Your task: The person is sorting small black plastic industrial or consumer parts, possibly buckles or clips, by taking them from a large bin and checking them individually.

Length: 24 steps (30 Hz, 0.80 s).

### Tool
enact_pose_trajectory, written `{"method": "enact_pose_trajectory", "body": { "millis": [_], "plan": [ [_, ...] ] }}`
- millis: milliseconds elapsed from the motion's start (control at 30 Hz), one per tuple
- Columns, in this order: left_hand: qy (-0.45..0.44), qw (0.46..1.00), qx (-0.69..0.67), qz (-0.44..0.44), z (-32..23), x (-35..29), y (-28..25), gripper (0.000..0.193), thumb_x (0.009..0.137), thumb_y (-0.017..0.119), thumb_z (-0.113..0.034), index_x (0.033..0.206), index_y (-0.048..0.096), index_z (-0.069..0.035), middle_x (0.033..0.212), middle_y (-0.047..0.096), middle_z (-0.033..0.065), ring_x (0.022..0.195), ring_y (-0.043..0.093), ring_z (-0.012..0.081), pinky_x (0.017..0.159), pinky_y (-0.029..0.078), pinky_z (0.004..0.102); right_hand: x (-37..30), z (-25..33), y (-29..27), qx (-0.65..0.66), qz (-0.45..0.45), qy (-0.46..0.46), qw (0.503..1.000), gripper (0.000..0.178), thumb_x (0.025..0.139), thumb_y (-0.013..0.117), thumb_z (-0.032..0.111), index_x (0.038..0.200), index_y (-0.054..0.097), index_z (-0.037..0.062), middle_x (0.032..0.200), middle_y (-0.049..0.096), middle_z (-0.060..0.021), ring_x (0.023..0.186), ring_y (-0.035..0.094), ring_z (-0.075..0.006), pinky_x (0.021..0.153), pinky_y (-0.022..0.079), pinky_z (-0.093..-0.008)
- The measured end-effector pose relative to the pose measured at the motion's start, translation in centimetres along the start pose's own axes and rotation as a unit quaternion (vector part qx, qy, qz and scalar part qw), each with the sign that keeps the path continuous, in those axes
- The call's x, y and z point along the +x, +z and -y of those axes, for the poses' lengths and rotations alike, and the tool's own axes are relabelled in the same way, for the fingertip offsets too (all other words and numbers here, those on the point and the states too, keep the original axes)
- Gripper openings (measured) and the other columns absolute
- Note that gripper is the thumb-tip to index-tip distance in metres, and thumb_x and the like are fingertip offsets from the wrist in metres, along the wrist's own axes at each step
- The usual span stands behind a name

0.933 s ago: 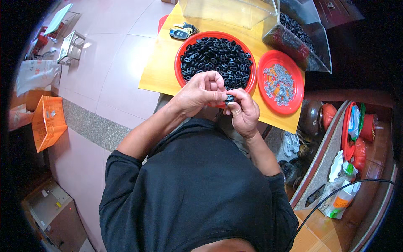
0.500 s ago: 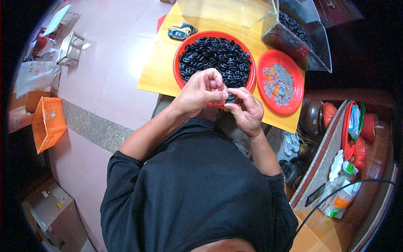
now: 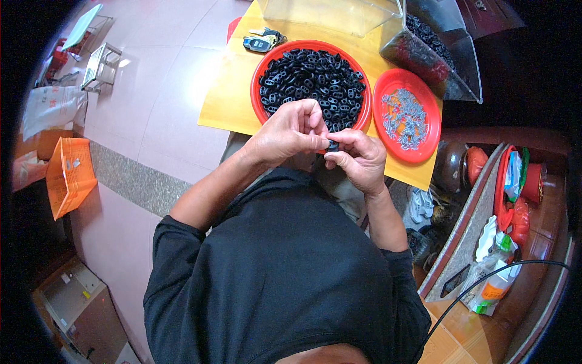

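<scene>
In the head view, the small black part point(image 3: 333, 146) is just beyond the near edge of the yellow table point(image 3: 227, 103), between the two hands and in front of the near side of the red basin point(image 3: 257, 100). The right hand point(image 3: 362, 156) grips it from the right, with the thumb on the near side and the index finger on the far side. The left hand point(image 3: 290, 134) brings its thumb and index finger to the left end of the part, but I cannot tell whether they are closed on it or only rest against it. The basin holds a heap of black pieces point(image 3: 310, 79), oval and with holes; to its right, a red plate point(image 3: 431, 127) carries thin grey pieces point(image 3: 405, 115). I judge the held part to be very light and rather stiff, probably plastic, so it is not fragile under finger pressure. Its surface looks smooth and a little shiny, therefore it may slip or turn if it is pinched at one rounded end. The better hold, I think, is across its opposite long edges, with the fingertips, leaving the holes uncovered.
</scene>
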State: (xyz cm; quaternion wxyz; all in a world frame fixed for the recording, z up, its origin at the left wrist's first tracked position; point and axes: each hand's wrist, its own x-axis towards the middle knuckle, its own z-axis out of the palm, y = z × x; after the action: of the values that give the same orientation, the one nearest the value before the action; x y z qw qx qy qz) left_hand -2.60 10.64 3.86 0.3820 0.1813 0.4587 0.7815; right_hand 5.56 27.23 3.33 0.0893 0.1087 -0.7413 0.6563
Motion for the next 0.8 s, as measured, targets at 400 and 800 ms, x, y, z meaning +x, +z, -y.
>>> {"method": "enact_pose_trajectory", "body": {
  "millis": [400, 800],
  "plan": [
    [-0.009, 1.000, 0.005, 0.000, 0.3, -0.5, -0.1, 0.037, 0.071, 0.068, 0.003, 0.072, 0.035, -0.012, 0.076, 0.057, 0.0070, 0.062, 0.052, 0.0088, 0.051, 0.041, 0.0200, -0.4, -0.2, 0.6, 0.021, 0.000, 0.004, 1.000, 0.023, 0.073, 0.069, -0.002, 0.095, 0.061, -0.0008, 0.072, 0.062, -0.0043, 0.056, 0.060, -0.0091, 0.049, 0.048, -0.0206],
    [0.034, 0.996, 0.053, -0.060, -0.5, -0.1, -0.4, 0.013, 0.083, 0.060, -0.005, 0.091, 0.049, -0.005, 0.082, 0.062, 0.0081, 0.065, 0.058, 0.0111, 0.059, 0.048, 0.0230, 2.1, 0.6, -2.6, -0.162, -0.069, -0.034, 0.984, 0.021, 0.073, 0.063, -0.007, 0.092, 0.064, 0.0018, 0.076, 0.061, -0.0054, 0.064, 0.059, -0.0128, 0.060, 0.048, -0.0236]
  ]
}}
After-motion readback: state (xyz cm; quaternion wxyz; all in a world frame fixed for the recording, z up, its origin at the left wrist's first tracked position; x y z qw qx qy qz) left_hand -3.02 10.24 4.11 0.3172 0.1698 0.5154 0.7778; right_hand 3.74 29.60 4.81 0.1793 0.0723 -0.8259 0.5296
